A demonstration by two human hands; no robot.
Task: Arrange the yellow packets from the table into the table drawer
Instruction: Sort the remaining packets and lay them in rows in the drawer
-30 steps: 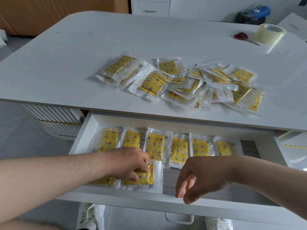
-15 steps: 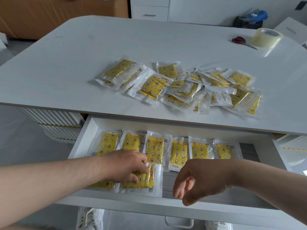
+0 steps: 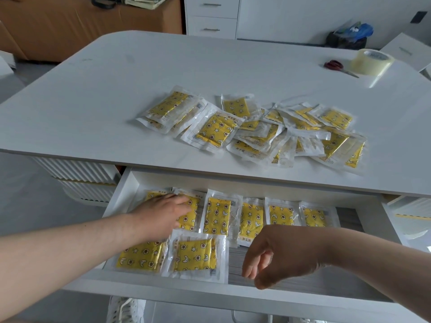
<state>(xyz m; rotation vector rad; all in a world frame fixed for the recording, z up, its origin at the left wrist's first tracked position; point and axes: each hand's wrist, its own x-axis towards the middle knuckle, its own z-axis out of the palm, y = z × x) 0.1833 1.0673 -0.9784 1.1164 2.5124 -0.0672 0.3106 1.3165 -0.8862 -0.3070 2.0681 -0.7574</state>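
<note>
Left hand point(image 3: 161, 213) spread flat on glossy yellow packets point(image 3: 217, 216) in white drawer point(image 3: 116, 197), right hand point(image 3: 277, 250) loosely curled, empty

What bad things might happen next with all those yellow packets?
1. The packet pile on the table overlaps loosely near the front edge; a careless grab might knock some off.
2. The left hand lies flat on the back row in the drawer; sliding it might push neat packets crooked.
3. The second-row packet overlaps the packets behind it, so that row may go uneven.

Packet point(image 3: 217, 131) print too blurred to read
</note>
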